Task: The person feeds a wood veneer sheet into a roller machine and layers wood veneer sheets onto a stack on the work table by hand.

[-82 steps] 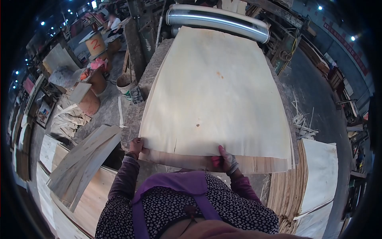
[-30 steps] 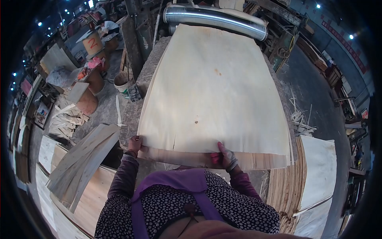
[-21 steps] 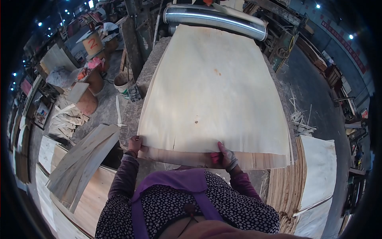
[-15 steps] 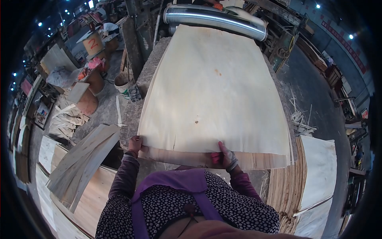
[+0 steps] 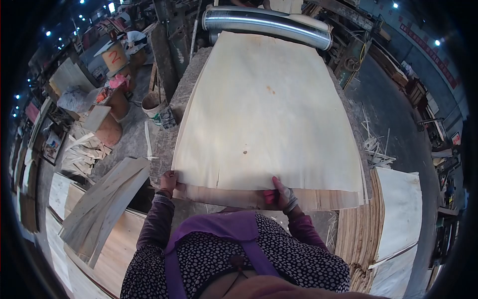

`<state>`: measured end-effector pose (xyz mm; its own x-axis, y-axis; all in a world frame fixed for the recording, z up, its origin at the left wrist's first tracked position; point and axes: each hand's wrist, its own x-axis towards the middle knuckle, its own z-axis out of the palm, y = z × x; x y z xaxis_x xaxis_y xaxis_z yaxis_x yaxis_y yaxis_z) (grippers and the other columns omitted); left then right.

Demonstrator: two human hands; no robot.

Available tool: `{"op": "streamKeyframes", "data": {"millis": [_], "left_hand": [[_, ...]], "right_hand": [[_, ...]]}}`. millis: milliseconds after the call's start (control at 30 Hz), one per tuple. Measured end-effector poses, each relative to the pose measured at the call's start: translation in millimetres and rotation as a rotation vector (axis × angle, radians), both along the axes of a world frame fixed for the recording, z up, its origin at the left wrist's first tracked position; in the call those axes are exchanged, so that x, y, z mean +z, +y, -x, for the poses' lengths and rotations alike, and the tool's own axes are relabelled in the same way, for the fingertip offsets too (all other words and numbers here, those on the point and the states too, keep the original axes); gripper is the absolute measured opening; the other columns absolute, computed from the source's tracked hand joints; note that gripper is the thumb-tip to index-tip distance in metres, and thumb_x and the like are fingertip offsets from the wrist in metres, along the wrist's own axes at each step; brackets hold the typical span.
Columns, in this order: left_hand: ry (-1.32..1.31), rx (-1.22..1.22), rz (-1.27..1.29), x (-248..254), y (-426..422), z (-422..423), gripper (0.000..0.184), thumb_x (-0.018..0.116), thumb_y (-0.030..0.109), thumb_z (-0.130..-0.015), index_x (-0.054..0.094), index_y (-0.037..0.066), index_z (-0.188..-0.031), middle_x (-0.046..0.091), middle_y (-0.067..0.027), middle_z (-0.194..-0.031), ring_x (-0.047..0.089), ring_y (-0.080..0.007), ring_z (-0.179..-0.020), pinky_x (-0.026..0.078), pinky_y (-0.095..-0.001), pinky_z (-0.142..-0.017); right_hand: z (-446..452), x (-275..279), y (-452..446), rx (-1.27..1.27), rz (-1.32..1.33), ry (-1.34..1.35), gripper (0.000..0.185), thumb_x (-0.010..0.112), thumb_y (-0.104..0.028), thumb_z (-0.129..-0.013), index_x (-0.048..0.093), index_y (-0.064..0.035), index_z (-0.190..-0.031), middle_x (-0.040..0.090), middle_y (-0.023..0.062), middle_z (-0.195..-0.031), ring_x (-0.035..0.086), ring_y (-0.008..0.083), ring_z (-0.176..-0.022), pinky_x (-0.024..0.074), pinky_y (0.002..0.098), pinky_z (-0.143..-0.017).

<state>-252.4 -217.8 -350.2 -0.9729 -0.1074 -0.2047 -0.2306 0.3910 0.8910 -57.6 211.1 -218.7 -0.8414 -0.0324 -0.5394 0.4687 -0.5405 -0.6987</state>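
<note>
A large pale wood veneer sheet (image 5: 269,119) lies over the worktable in front of me, with a small knot and a short split near its front edge. Below that edge a browner layer (image 5: 229,197) shows. My left hand (image 5: 168,182) is closed on the sheet's near left corner. At the front edge, right of the middle, my right hand (image 5: 283,195) grips the sheet, thumb on top and fingers curled at the edge. Red covering shows on its fingers and a pale wrap round the wrist. The undersides of both grips are hidden.
A shiny metal roller (image 5: 269,26) spans the table's far end, with a person partly visible behind it. Veneer stacks stand low at right (image 5: 361,229) and left (image 5: 119,234). Loose strips (image 5: 107,207) lie across the left stack. A bucket (image 5: 152,103) stands left of the table.
My hands and the veneer sheet hold almost the same place. Behind the roller, the far person's orange-covered hand has gone from sight and a pale panel shows there.
</note>
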Motion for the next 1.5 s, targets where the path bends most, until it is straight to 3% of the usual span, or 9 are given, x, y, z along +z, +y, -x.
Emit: {"op": "streamKeyframes", "data": {"millis": [100,200,700,1500], "left_hand": [[0.021,-0.020,-0.028,1,1,-1,0.018,0.058,0.014,-0.081,0.061,-0.001,-0.091,0.062,-0.0068,-0.070,0.059,-0.0147,-0.055,0.050,-0.0294,-0.049],[-0.019,-0.007,-0.029,7,2,-2,0.021,0.061,0.012,-0.076,0.063,-0.002,-0.091,0.063,-0.0080,-0.073,0.061,-0.0153,-0.058,0.050,-0.0300,-0.050],[0.010,-0.023,-0.024,25,10,-9,0.022,0.059,0.010,-0.078,0.060,-0.003,-0.095,0.062,-0.0075,-0.072,0.059,-0.0150,-0.055,0.049,-0.0292,-0.047],[0.015,-0.013,-0.062,12,6,-5,0.019,0.059,0.010,-0.076,0.062,-0.002,-0.091,0.060,-0.0055,-0.070,0.057,-0.0127,-0.054,0.047,-0.0285,-0.046]], "right_hand": [[-1,6,-1,-0.003,-0.024,0.000,0.046,0.053,-0.053,-0.083,0.057,-0.0076,-0.092,0.058,0.0044,-0.067,0.051,0.0139,-0.051,0.0456,0.0275,-0.049],[-1,6,-1,-0.008,-0.046,-0.006,0.046,0.054,-0.052,-0.082,0.057,-0.0074,-0.092,0.059,0.0052,-0.068,0.052,0.0140,-0.051,0.0466,0.0280,-0.049],[0,-1,1,0.002,-0.020,0.005,0.045,0.053,-0.051,-0.084,0.056,-0.0072,-0.091,0.059,0.0053,-0.068,0.051,0.0147,-0.051,0.0461,0.0284,-0.049],[-1,-2,1,-0.005,-0.057,0.007,0.049,0.053,-0.052,-0.083,0.057,-0.0056,-0.095,0.061,0.0069,-0.070,0.054,0.0154,-0.052,0.0481,0.0292,-0.050]]}}
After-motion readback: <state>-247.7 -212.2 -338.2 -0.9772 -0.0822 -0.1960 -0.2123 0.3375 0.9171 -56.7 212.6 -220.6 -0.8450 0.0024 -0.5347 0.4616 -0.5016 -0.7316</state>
